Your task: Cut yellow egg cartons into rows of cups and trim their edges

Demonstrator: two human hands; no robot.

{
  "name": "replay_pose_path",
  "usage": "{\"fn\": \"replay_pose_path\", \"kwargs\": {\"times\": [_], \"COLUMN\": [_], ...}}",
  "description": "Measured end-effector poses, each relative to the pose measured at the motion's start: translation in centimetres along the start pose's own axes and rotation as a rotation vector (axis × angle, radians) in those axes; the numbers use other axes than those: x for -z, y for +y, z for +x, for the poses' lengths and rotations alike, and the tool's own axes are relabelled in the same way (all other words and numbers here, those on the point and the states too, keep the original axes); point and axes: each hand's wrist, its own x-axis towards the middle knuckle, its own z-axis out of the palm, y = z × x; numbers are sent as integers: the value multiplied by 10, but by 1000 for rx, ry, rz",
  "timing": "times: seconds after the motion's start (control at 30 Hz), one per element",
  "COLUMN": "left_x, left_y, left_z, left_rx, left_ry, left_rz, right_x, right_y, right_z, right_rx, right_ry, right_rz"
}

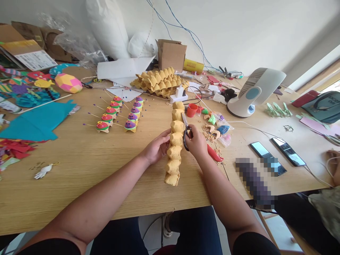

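A long strip of yellow egg carton (174, 154) is held up over the table by my left hand (158, 147), whose fingers close on its left side. My right hand (196, 141) grips black-handled scissors (185, 120) at the strip's right edge, with the blades pointing up along it. Whether the blades are cutting into the carton I cannot tell. Left of the strip stand two painted egg-carton caterpillars, one red and green (107, 117), the other purple (132, 117), both stuck with blue-tipped sticks. A red pointed object (214, 153) lies beside my right wrist.
Stacked yellow egg trays (158, 82) lie at the back, near a white power strip (179, 95). A red cup (191, 110), bags of coloured clay (224, 129) and carton scraps are to the right, with a white fan (252, 94) and two phones (268, 158) farther over. Another person sits at right.
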Motion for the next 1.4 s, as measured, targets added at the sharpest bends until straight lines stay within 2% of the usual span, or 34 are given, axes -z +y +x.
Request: {"fn": "replay_pose_path", "kwargs": {"times": [0.53, 0.9, 1.0, 1.4], "left_x": [2, -1, -2, 0], "left_y": [-1, 1, 1, 0], "left_z": [0, 0, 0, 0], "left_rx": [-9, -29, -42, -15], "left_ry": [9, 57, 48, 71], "left_rz": [42, 5, -1, 10], "right_x": [3, -3, -2, 0], "right_y": [0, 5, 4, 0], "right_z": [-1, 2, 1, 1], "right_rx": [-15, -78, -52, -43], "right_ry": [-7, -1, 2, -14], "right_rz": [-6, 172, 193, 59]}}
